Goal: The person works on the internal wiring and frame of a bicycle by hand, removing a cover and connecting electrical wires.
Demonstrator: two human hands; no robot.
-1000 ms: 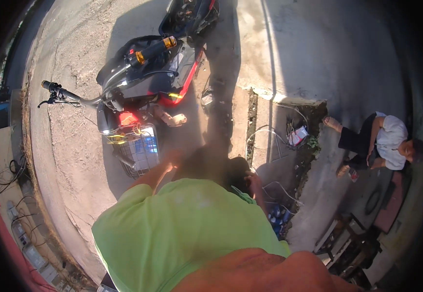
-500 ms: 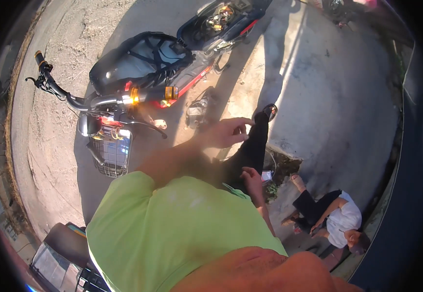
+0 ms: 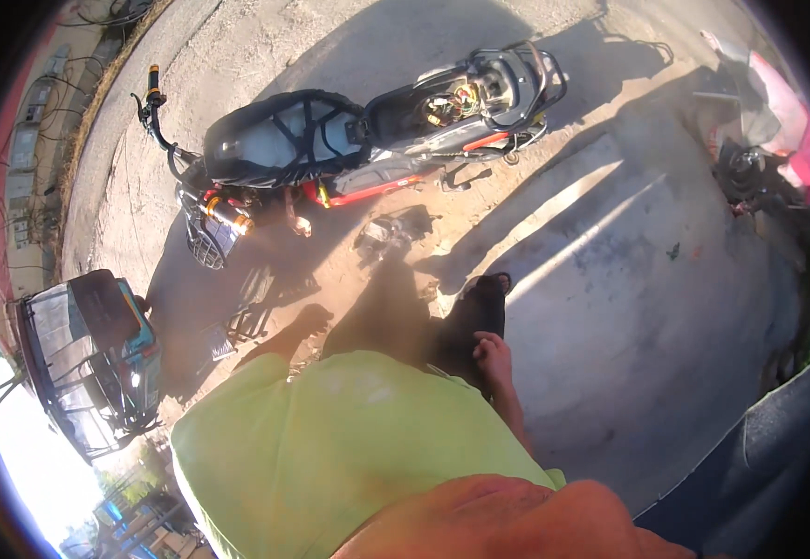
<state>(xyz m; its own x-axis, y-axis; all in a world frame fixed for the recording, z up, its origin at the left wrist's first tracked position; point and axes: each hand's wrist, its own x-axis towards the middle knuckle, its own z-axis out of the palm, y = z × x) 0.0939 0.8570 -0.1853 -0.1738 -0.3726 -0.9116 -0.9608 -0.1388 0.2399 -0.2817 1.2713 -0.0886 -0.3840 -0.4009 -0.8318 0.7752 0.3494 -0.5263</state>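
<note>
My right hand (image 3: 491,357) hangs beside my dark trouser leg (image 3: 480,317), its fingers curled in; nothing shows in them. My left hand is not in view. Ahead of me stands a motorbike with its seat (image 3: 284,138) tipped up, showing a ribbed underside. Behind the seat, the open compartment (image 3: 452,105) holds coloured wiring. The handlebar grip (image 3: 228,212) with orange ends and a wire front basket (image 3: 207,242) are at its left end. Neither hand touches the bike.
A dark lumpy object (image 3: 391,233) lies on the ground near the bike. At lower left stands a boxy vehicle (image 3: 88,363). Another two-wheeler (image 3: 750,168) with a pink cover is at far right. A dark panel (image 3: 750,456) edges the lower right.
My left hand, raised in front of me before, has left the view. My view has shifted, so the bike appears farther off. The person sitting at lower right is out of view.
</note>
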